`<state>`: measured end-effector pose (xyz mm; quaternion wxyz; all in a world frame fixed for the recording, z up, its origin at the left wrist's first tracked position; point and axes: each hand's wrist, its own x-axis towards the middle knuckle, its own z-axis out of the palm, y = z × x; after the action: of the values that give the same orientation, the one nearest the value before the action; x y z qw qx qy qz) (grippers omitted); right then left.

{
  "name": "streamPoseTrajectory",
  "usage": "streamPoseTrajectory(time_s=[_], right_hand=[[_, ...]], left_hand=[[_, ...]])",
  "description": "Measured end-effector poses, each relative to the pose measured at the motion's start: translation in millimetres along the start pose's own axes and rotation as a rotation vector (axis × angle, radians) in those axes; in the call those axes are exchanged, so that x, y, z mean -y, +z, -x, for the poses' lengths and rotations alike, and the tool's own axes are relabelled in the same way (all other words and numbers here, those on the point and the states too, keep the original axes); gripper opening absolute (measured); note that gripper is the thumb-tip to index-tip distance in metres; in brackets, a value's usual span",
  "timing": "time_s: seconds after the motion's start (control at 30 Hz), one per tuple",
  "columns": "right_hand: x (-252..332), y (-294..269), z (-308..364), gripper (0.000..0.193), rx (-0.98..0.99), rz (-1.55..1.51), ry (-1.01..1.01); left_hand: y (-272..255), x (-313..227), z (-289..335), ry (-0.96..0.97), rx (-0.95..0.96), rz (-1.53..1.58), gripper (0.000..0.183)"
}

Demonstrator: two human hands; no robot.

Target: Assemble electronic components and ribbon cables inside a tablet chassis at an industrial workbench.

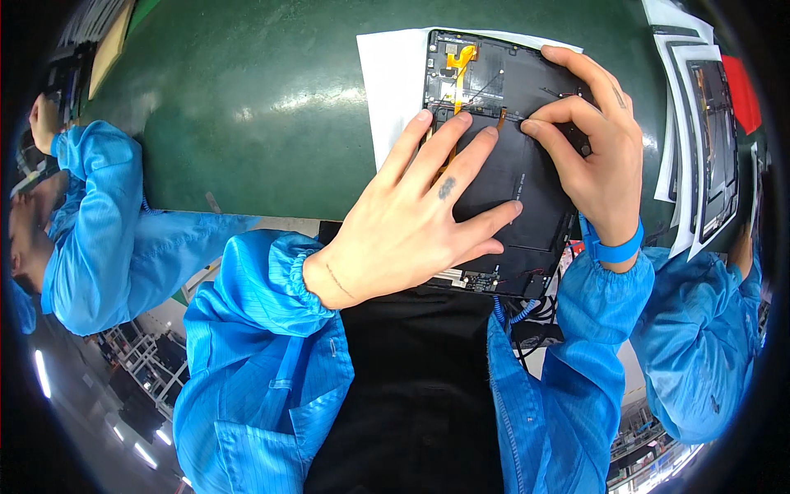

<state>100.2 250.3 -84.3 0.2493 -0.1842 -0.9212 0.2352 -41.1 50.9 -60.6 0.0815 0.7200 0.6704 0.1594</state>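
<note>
An opened black tablet housing (539, 226) lies on a sheet of white paper (377, 90) in front of me. A branched orange flex cable (462, 78) runs down its upper left part. A short brown ribbon (502, 118) stands out near the middle. My left hand (403, 218) rests across the housing with fingers spread, covering its left side. At the right side, my right hand (605, 144) pinches thumb and index fingertip together just beside the ribbon. Whatever is between those fingertips is too small to make out. A blue band (615, 247) circles my right wrist.
The green tabletop (263, 107) extends to the left. Another dark tablet part (714, 140) lies on white sheets at the right, beside a red item (742, 95). Co-workers' blue sleeves (99, 222) are at both sides. Coiled cables (520, 313) hang below the table's edge.
</note>
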Motion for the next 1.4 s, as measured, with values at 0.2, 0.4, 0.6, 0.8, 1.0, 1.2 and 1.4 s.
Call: streamPoseTrajectory(time_s=[0.2,0.4,0.6,0.8,1.0,1.2,1.4], right_hand=[[2,1,-1,0.011,-0.009,-0.015,-0.007],[-5,3,2,0.011,-0.034,-0.036,-0.019],[-18,8,3,0.01,-0.26,-0.417,0.153],[-18,7,4,0.009,-0.279,-0.417,0.126],[-16,10,4,0.009,-0.283,-0.351,0.126],[-29,9,10,0.011,-0.363,-0.509,0.206],[-26,8,7,0.011,-0.323,-0.536,0.227]], left_hand=[[6,3,-7,-0.016,-0.051,-0.078,0.049],[7,7,-19,0.009,-0.106,-0.143,0.048],[10,14,-27,0.024,-0.152,-0.145,0.041],[20,23,-47,0.016,-0.25,-0.133,0.042],[4,53,-64,0.065,-0.31,-0.134,0.037],[-10,69,-14,0.076,-0.415,0.153,0.033],[-5,41,43,0.154,-0.198,0.094,0.046]])
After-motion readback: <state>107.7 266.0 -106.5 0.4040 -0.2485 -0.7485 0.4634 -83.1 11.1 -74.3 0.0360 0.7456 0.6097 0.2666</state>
